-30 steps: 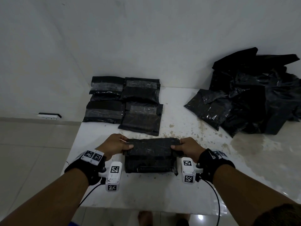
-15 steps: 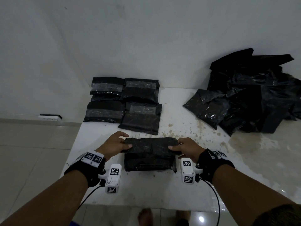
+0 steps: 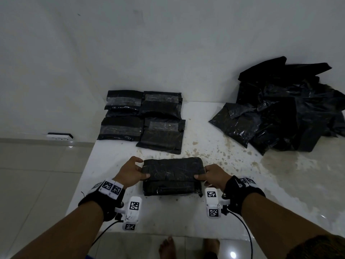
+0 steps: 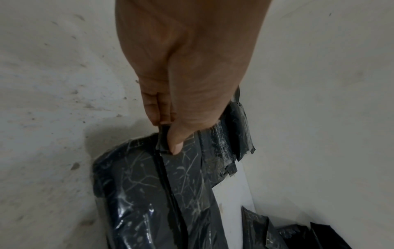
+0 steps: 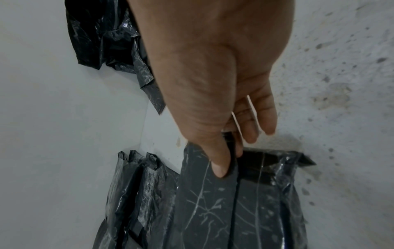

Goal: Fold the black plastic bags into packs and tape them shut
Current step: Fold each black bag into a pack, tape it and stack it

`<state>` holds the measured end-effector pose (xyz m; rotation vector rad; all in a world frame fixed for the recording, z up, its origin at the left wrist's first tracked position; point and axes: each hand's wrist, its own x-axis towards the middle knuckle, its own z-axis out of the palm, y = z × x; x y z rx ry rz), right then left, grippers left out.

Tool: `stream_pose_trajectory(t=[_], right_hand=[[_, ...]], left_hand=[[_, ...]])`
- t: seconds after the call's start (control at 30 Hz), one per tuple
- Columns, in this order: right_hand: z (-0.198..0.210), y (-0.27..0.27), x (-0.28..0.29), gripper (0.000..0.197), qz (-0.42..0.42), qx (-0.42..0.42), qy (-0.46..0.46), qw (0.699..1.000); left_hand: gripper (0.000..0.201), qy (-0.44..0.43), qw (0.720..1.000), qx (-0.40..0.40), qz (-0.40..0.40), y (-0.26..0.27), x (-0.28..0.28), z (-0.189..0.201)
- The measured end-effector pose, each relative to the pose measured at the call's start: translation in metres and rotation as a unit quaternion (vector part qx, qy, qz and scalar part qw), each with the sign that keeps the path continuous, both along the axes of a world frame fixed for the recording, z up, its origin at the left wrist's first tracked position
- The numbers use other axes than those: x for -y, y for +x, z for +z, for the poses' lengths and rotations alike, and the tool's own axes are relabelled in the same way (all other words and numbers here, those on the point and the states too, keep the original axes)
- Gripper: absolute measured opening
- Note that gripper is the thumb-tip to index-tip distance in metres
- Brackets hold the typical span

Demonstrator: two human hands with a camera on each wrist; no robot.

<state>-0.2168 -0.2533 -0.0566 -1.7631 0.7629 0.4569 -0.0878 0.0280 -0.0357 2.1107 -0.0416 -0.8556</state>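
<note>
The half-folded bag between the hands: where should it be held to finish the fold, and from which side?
Take the bag at the two short ends of its folded-over flap, one hand from each side, thumb on top. The left hand and right hand already pinch it there. The flap is long and floppy, so end grips keep it flat.

Your left hand [image 4: 192, 67] comes in from the top of frame, thumb [image 4: 177, 143] pressed on the upper fold of the black bag pack [image 4: 153, 193], fingers [image 4: 152, 107] tucked behind its edge, so you're pinching that fold. Pack lies on the white table [image 4: 53, 118], speckled with small marks on the left. A folded seam runs down the pack from your thumb. Glossy creased plastic, some sheen near the bottom that may be tape; can't tell. Right of your thumb, more layered folds [image 4: 234, 143] of the same black plastic stick out. Lower right corner: edge of other black bags [image 4: 298, 235], apart from the pack.
</note>
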Motion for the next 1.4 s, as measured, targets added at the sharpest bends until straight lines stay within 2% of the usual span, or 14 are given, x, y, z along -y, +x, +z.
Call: stream_pose_trajectory(t=[0.2, 0.3, 0.4, 0.47, 0.6, 0.7, 0.9, 1.1, 1.2, 1.3, 1.4], right_hand=[[-0.006, -0.006, -0.005, 0.034, 0.0, -0.017, -0.033, 0.999], [-0.001, -0.009, -0.008, 0.033, -0.009, -0.012, -0.032, 0.999], [0.002, -0.012, -0.008, 0.036, -0.022, -0.002, -0.029, 0.999], [0.0, -0.014, -0.009, 0.037, -0.014, -0.005, -0.033, 0.999], [-0.007, -0.016, -0.01, 0.037, -0.015, -0.012, -0.035, 0.999], [-0.011, -0.017, -0.01, 0.037, -0.021, -0.01, -0.032, 0.999], [-0.015, -0.017, -0.012, 0.037, -0.034, -0.001, -0.039, 0.999], [-0.022, -0.019, -0.015, 0.048, -0.062, 0.005, -0.061, 0.996], [-0.023, -0.018, -0.016, 0.047, -0.071, 0.001, -0.057, 0.996], [-0.023, -0.018, -0.017, 0.046, -0.076, -0.002, -0.054, 0.996], [-0.023, -0.019, -0.017, 0.044, -0.091, -0.001, -0.045, 0.995]], left_hand=[[0.06, 0.044, 0.999, 0.004, -0.015, -0.005, -0.008, -0.009], [0.063, 0.054, 0.998, 0.007, -0.025, -0.001, -0.011, -0.017], [0.034, 0.059, 0.998, -0.002, -0.031, -0.006, -0.004, -0.005], [0.024, 0.055, 0.998, -0.03, -0.029, -0.009, -0.001, -0.004], [0.027, 0.046, 0.997, -0.05, -0.02, -0.01, 0.0, -0.006], [0.019, 0.046, 0.998, -0.042, -0.024, -0.011, 0.0, -0.006], [0.019, 0.041, 0.998, -0.048, -0.023, -0.012, -0.003, -0.005], [0.018, 0.038, 0.997, -0.074, 0.003, -0.015, -0.003, -0.01], [0.017, 0.035, 0.996, -0.077, 0.01, -0.016, -0.001, -0.01], [0.024, 0.041, 0.997, -0.065, -0.006, -0.017, 0.0, -0.012], [0.019, 0.029, 0.999, -0.042, -0.004, -0.02, 0.002, -0.011]])
